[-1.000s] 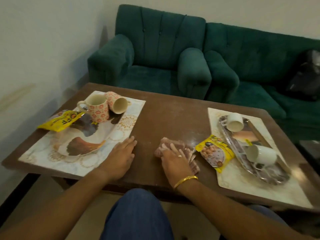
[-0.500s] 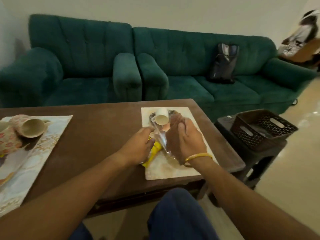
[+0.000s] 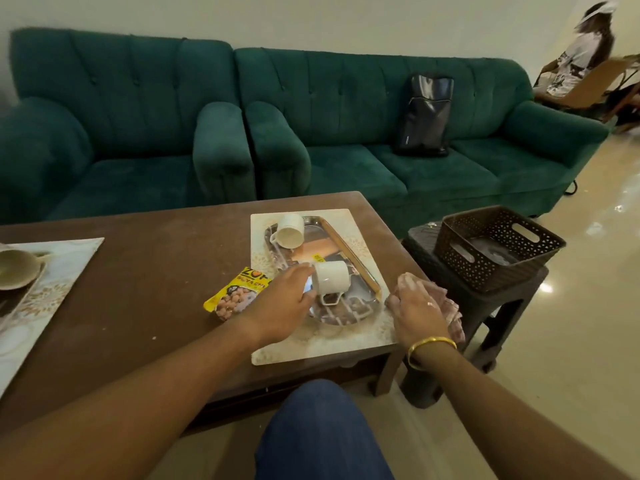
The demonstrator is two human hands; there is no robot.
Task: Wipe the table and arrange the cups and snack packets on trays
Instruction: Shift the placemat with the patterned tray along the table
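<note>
A green sofa (image 3: 381,133) and matching armchair (image 3: 121,126) fill the far side, with a dark bag (image 3: 425,116) propped upright on the sofa seat. In front of them stands the brown table (image 3: 145,292), dusty in places. Just right of the table is a dark stool (image 3: 467,306) carrying a brown perforated basket (image 3: 498,247).

On the right part of the table lies a pale placemat (image 3: 329,344), and on it a shiny metal tray (image 3: 349,306). A second placemat (image 3: 41,271) sits at the table's left edge with a cup (image 3: 15,268) on it, only partly in view.

Two white cups lie tipped on their sides on the tray: the far cup (image 3: 290,230) with its mouth facing near, and the near cup (image 3: 330,280) with its handle down against the tray. The left hand (image 3: 284,306) has its fingers curled around the mouth end of the near cup, touching it. The right hand (image 3: 415,306) presses flat, fingers spread, on a pinkish cloth (image 3: 446,306) bunched at the table's right edge, beside the tray.

A yellow snack packet (image 3: 239,294) lies on the bare table just left of the placemat, partly under the left wrist. A smaller packet on the tray between the cups is mostly hidden.
</note>
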